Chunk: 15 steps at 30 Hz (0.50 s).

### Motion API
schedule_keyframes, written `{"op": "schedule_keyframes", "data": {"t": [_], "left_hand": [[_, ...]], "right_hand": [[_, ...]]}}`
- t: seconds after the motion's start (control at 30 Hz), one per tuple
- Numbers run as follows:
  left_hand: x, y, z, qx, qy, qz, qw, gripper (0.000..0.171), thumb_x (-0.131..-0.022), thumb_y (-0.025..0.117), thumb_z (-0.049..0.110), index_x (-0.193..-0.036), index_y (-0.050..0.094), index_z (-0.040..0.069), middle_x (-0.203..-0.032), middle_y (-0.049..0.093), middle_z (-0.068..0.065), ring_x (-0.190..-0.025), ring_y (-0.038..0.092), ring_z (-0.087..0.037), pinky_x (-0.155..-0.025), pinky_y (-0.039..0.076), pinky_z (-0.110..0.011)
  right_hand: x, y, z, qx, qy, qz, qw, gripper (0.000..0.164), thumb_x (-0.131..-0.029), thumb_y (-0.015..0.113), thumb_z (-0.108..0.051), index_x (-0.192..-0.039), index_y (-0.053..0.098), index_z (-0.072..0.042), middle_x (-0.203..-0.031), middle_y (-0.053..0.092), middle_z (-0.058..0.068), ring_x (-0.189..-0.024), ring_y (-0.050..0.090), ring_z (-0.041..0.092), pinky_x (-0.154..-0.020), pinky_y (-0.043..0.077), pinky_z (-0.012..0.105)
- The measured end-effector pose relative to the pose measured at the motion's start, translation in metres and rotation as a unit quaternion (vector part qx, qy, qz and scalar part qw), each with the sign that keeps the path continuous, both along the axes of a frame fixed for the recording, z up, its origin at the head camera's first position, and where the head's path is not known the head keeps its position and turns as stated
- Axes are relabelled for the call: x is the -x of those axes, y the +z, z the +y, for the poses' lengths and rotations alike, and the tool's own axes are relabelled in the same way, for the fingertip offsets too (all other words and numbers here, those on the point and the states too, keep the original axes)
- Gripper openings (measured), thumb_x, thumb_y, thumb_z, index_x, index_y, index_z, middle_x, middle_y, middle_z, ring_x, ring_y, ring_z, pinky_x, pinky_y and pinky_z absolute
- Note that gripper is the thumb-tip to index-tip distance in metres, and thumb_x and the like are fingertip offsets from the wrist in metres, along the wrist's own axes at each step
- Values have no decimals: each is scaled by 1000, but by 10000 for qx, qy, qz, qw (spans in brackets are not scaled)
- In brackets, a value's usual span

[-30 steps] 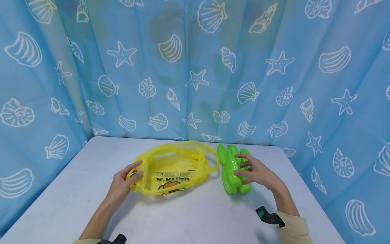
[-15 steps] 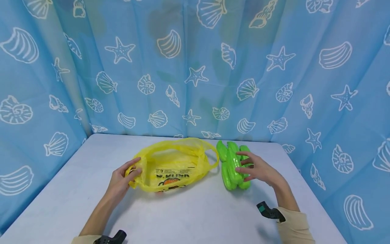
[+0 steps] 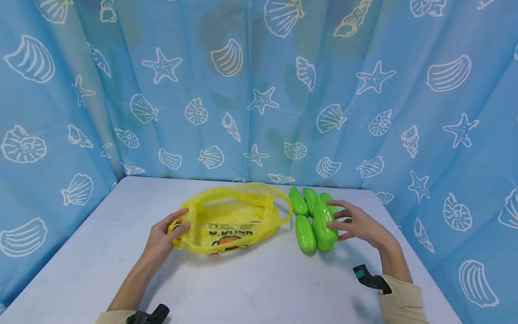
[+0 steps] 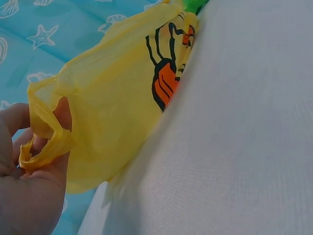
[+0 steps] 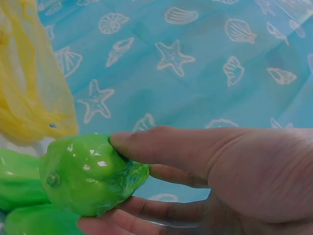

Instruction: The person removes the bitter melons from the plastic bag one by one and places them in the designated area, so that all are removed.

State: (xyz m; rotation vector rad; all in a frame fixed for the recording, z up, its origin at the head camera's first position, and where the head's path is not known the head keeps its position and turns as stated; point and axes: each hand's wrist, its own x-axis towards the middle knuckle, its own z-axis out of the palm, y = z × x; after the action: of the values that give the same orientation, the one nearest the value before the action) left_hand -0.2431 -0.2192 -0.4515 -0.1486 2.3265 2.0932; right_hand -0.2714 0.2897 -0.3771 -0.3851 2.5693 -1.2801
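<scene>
A yellow plastic bag [image 3: 230, 225] with black lettering and an orange print lies with its mouth spread wide. My left hand [image 3: 162, 236] holds the bag's left handle, the thin yellow plastic bunched between thumb and fingers in the left wrist view. To the right of the bag my right hand [image 3: 360, 222] grips a glossy green cucumber-like vegetable [image 5: 88, 176], thumb on one side and fingers on the other. Several similar green vegetables [image 3: 305, 234] lie beside and behind it in a cluster.
Everything rests on a white table [image 3: 251, 288]. A blue curtain [image 3: 251, 126] with white shells and starfish hangs along the back and both sides. The bag's right handle [image 3: 286, 209] loops out close to the green cluster.
My right hand has shifted right with the gripped green vegetable, opening a gap between it and the others. The left hand keeps its hold on the bag.
</scene>
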Motion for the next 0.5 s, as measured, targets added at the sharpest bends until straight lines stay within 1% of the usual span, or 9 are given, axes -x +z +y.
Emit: {"op": "schedule_keyframes", "data": {"t": [0.27, 0.5], "left_hand": [[0, -1, -1, 1, -78, 50, 10000, 62, -91, 68, 40, -147, 45, 26, -139, 42, -3, -109, 52, -14, -86, 53, -14], [0, 0, 0, 69, -60, 44, 9999, 61, -91, 68, 40, -147, 46, 27, -134, 43, -4, -106, 53, -14, -84, 53, -15]], "right_hand": [[-2, -1, 23, -98, -239, 13, 9997, 77, -91, 69, -34, -152, 28, -12, -142, 42, 32, -120, 54, 42, -75, 61, 39], [-1, -2, 33, -98, -241, -88, 9996, 77, -93, 67, -33, -152, 25, -8, -139, 42, 34, -117, 57, 38, -75, 61, 40]]}}
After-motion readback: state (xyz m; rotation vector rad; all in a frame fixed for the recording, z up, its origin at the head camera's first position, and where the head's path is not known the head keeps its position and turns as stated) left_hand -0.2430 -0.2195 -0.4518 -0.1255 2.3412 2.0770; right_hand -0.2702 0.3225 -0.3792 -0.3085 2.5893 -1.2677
